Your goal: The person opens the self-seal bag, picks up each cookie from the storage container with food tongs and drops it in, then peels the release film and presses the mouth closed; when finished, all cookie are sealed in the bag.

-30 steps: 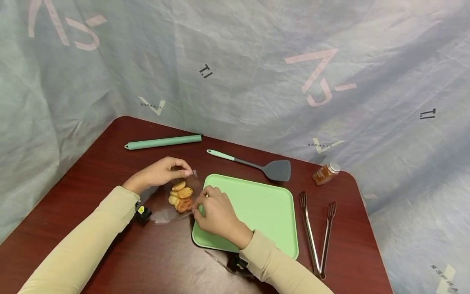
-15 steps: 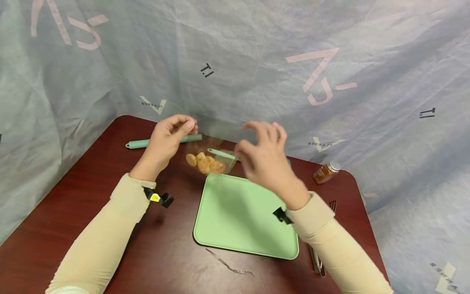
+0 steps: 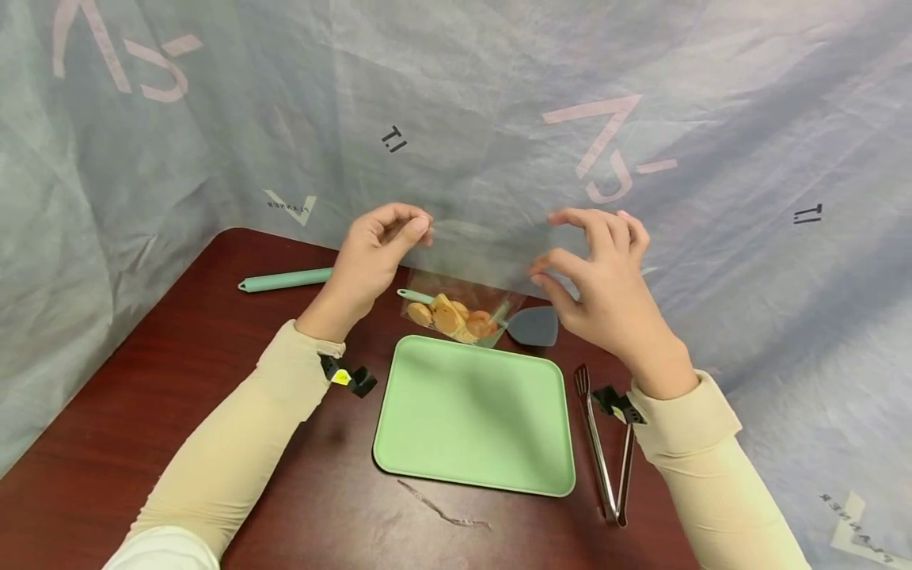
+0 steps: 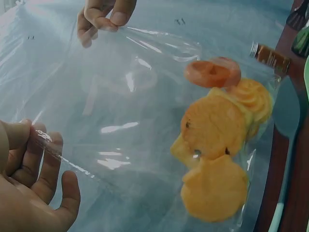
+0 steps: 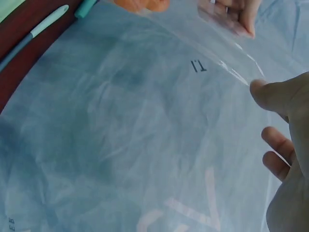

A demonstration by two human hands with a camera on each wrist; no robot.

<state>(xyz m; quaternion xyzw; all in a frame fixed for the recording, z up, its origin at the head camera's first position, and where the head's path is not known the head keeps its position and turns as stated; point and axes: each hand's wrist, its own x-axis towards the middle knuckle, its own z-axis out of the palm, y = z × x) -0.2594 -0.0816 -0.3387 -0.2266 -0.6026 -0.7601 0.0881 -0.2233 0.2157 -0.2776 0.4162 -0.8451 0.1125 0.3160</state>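
A clear plastic bag hangs between my two hands, with several yellow and orange food pieces, which look like toy pastries, at its bottom. My left hand pinches one upper corner of the bag between thumb and finger. The other upper corner is pinched by my right hand, whose remaining fingers are spread apart. In the left wrist view the round pieces and an orange ring show through the film. Below the bag lies a light green tray.
Behind the bag is a spatula; a green stick-shaped tool lies at the back left. Metal tongs stand right of the tray. A thin twisted strip lies in front. The spice jar shows at the back.
Both hands have risen from beside the tray to above its far edge, lifting the bag and then moving right. The bag now hangs stretched between them, its pieces gathered at the bottom.
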